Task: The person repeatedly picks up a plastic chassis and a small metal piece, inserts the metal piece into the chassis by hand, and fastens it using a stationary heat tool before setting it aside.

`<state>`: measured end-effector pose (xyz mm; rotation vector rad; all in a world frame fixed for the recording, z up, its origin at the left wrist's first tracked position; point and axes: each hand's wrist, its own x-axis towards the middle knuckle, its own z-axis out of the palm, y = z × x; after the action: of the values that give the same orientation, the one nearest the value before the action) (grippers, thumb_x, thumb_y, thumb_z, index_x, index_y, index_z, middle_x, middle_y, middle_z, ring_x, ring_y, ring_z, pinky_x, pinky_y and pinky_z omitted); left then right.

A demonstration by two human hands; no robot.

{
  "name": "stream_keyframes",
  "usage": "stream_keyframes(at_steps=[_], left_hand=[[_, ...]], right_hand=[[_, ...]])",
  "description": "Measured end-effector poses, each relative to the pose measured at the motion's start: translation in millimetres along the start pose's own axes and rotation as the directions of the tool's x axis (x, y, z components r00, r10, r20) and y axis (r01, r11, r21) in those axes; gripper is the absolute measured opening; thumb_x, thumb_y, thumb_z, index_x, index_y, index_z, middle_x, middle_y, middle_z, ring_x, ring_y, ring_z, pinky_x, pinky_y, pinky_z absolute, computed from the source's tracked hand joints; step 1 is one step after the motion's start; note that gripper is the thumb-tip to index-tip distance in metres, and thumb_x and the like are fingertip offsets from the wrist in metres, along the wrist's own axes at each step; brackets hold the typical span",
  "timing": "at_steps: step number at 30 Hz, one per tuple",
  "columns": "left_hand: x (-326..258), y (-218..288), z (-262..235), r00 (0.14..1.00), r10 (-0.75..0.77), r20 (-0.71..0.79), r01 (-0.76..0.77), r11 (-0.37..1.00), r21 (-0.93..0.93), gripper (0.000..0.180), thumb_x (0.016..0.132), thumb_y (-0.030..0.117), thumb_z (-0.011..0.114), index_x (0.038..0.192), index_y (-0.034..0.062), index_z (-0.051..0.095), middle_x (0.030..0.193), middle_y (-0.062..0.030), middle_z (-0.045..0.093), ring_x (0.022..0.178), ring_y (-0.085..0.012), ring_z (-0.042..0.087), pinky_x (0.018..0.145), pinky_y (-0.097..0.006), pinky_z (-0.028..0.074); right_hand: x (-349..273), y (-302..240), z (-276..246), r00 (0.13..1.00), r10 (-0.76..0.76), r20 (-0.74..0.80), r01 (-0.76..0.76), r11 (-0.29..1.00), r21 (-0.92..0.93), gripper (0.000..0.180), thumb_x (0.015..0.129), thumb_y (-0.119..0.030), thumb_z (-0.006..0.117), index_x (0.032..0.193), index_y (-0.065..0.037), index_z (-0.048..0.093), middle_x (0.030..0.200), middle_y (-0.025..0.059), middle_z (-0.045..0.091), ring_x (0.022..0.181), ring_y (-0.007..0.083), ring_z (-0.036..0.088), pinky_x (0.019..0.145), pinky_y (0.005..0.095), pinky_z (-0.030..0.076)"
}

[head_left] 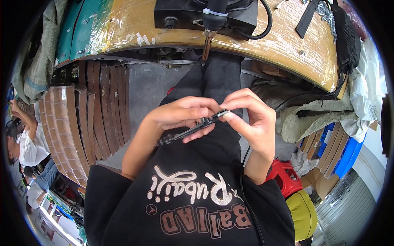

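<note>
In front of my chest I hold a thin, dark flat part (193, 130), seen nearly edge-on, with small raised pieces along it. I cannot make out its kind. My left hand (180, 115) is closed around it from the left, thumb on top and fingers underneath. Its far right end is pinched between the thumb and fingers of my right hand (251, 117). Whether anything small sits between those fingertips is hidden. Beyond my hands, a black tool with a metal tip (207, 46) and a white cable tie points down at the bench edge, touched by neither hand.
A wrapped wooden bench (283, 53) curves across the far side, bearing a black box (180, 18) with cables. Stacked brown cartons (61, 123) stand at the left. To the right are a red stool (284, 176), sacking (303, 123) and a blue bin (349, 151). Other people sit far left.
</note>
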<state>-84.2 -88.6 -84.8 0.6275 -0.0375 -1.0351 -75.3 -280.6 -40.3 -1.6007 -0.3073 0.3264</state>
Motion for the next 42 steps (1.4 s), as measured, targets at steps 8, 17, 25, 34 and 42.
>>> stream_keyframes(at_steps=[8,17,25,34,42], left_hand=[[-1.6,-7.2,-1.7,0.973,0.138,-0.183,-0.144,0.989,-0.024,0.030,0.076,0.026,0.060,0.091,0.0011,0.052,0.077,-0.0016,0.054,0.061,-0.0052,0.048,0.055,-0.017,0.037],[0.2,10.8,7.7,0.682,0.521,-0.513,-0.359,0.850,0.386,0.013,0.078,0.009,0.060,0.085,0.0052,0.050,0.074,0.0021,0.052,0.066,-0.0026,0.049,0.058,-0.018,0.040],[6.3,18.7,8.7,0.686,0.517,-0.511,-0.360,0.852,0.380,0.015,0.078,0.010,0.061,0.085,0.0046,0.049,0.070,0.0007,0.054,0.061,-0.0030,0.051,0.053,-0.018,0.041],[7.3,17.8,6.5,0.677,0.561,-0.476,-0.390,0.823,0.414,0.016,0.078,0.010,0.061,0.085,0.0040,0.049,0.071,0.0016,0.052,0.062,-0.0020,0.049,0.052,-0.017,0.039],[9.7,16.2,-1.6,0.663,0.578,-0.475,-0.368,0.805,0.465,0.017,0.077,0.011,0.062,0.085,0.0037,0.049,0.071,0.0012,0.053,0.062,-0.0026,0.049,0.053,-0.018,0.039]], right_hand=[[3.3,18.8,15.4,0.995,0.025,-0.095,-0.018,0.997,0.076,0.013,0.070,0.002,0.063,0.083,0.001,0.061,0.089,0.0106,0.059,0.087,0.0165,0.056,0.075,0.0259,0.044],[1.0,12.3,29.7,0.878,0.414,0.239,-0.477,0.731,0.488,0.022,0.081,-0.004,0.057,0.096,-0.001,0.042,0.062,0.0068,0.056,0.051,0.0126,0.055,0.049,0.0231,0.045],[5.3,7.3,32.5,0.873,0.459,0.165,-0.477,0.733,0.485,0.022,0.079,-0.002,0.058,0.093,-0.002,0.040,0.058,0.0043,0.054,0.046,0.0115,0.054,0.051,0.0241,0.047],[6.4,4.3,31.6,0.875,0.466,0.134,-0.471,0.751,0.464,0.022,0.078,-0.001,0.058,0.092,-0.003,0.042,0.058,0.0030,0.054,0.046,0.0103,0.053,0.051,0.0239,0.047],[8.6,15.3,32.5,0.874,0.468,0.131,-0.474,0.759,0.446,0.021,0.078,-0.002,0.059,0.092,-0.003,0.043,0.057,0.0018,0.053,0.048,0.0092,0.052,0.052,0.0236,0.047]])
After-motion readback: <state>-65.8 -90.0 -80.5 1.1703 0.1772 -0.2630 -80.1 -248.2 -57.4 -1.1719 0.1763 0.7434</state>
